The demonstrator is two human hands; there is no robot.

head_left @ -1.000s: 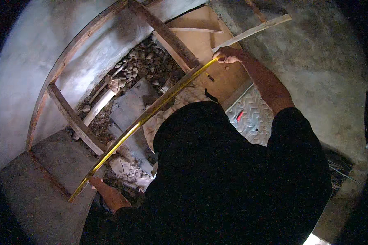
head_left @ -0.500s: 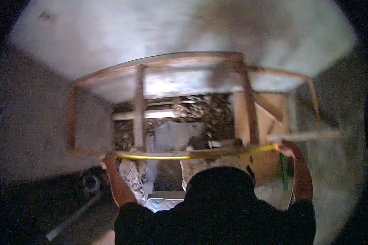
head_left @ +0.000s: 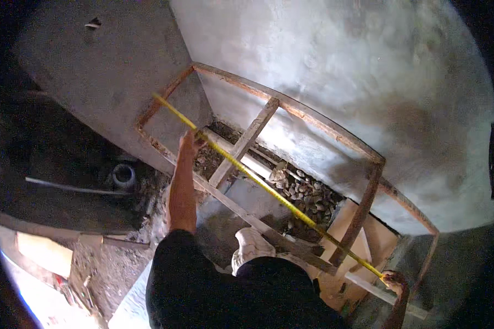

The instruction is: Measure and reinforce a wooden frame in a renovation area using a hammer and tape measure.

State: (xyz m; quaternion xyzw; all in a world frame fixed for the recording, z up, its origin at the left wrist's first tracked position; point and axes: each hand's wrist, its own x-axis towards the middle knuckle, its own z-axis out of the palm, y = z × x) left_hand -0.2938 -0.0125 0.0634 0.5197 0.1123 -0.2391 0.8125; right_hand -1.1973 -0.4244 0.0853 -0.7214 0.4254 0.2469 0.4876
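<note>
A yellow tape measure (head_left: 280,197) is stretched slantwise over a wooden frame (head_left: 324,127) with crossbars. My left hand (head_left: 188,145) is closed at the tape, left of a crossbar, and the tape's free end runs on past it to the frame's far left side. My right hand (head_left: 395,282) is closed around the tape's other end at the lower right, near the frame's right section. Whether a tape case sits inside that hand I cannot make out.
A grey plastered wall (head_left: 335,49) rises behind the frame. Below lie rubble (head_left: 307,194), a tan board (head_left: 381,236) and a pale wooden strip (head_left: 387,296). At left are a round grey ring-shaped object (head_left: 124,175) and a thin pale bar (head_left: 74,186).
The view has turned, so the frame now slants down to the right. The tape has moved from along the near rail to across the frame's opening. My left hand reaches farther out.
</note>
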